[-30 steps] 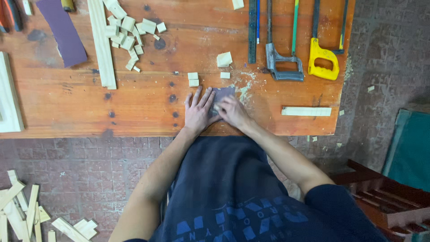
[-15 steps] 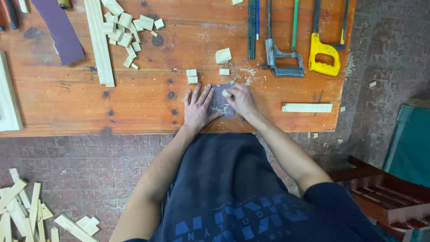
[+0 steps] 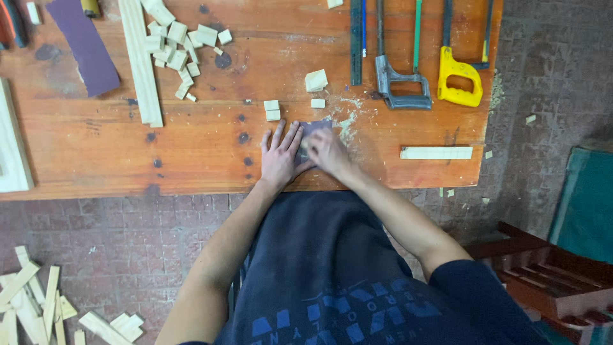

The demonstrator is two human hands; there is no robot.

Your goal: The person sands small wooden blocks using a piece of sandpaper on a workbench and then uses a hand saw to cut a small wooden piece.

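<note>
Right hand [image 3: 327, 153] slid its pinched little wood block [image 3: 305, 152] back toward the bench's near edge, so the sandpaper [image 3: 314, 128] under the flat, splayed left hand [image 3: 278, 160] could bunch, scraping fingertips.

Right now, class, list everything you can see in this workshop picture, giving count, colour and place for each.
Table: one, orange-brown wood, top.
Sandpaper sheet: one, grey, under the hands.
Sandpaper strip: one, purple, upper left.
Small block: one, pale, at right fingertips, mostly hidden.
Loose blocks: several, pale, above the hands.
Offcut pile: many, pale, upper left.
Long slat: one, pale, beside the pile.
Short slat: one, pale, right edge.
Saws: two, grey and yellow handles, upper right.
Floor scraps: several, pale, lower left.
Left hand: flat on sandpaper.
Right hand: pressing the block.
</note>
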